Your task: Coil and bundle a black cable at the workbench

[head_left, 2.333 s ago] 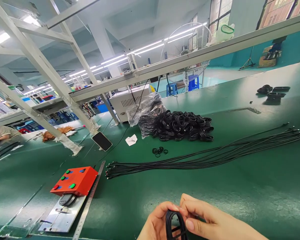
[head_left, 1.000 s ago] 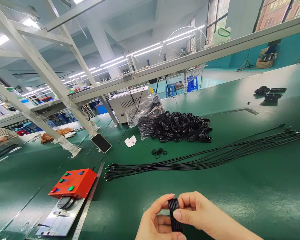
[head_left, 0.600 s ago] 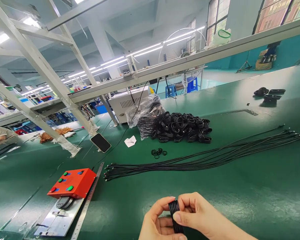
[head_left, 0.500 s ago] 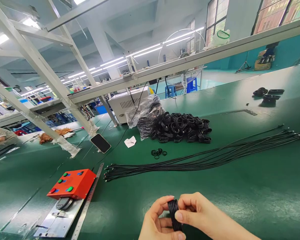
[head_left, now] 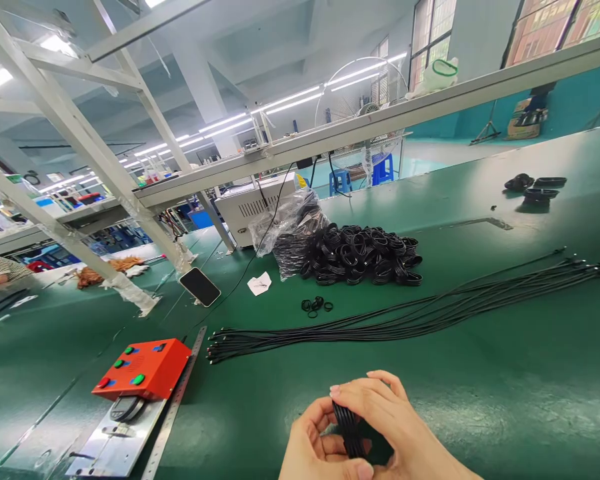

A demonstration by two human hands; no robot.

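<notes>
A small coil of black cable (head_left: 349,430) stands on edge near the bottom of the view, its turns lying side by side. My left hand (head_left: 306,445) grips it from the left, with the thumb below and fingers around its far side. Over the top and right side of the coil curves my right hand (head_left: 395,423), its fingertips meeting my left fingers; its thumb is mostly hidden. Beyond my hands a bundle of straight black cables (head_left: 330,333) lies across the green table (head_left: 250,407). Several small black bands (head_left: 317,305) sit behind that bundle.
A heap of coiled black cables (head_left: 365,257) lies beside a clear plastic bag (head_left: 293,233). To the left are an orange button box (head_left: 147,367), a steel ruler (head_left: 175,407) and a phone (head_left: 200,287). More black coils (head_left: 537,190) rest at far right. A shelf beam (head_left: 330,140) crosses above.
My right hand has shifted from pinching the coil's right side to arching over its top, fingers now stretched across it. My left hand keeps its grip on the coil.
</notes>
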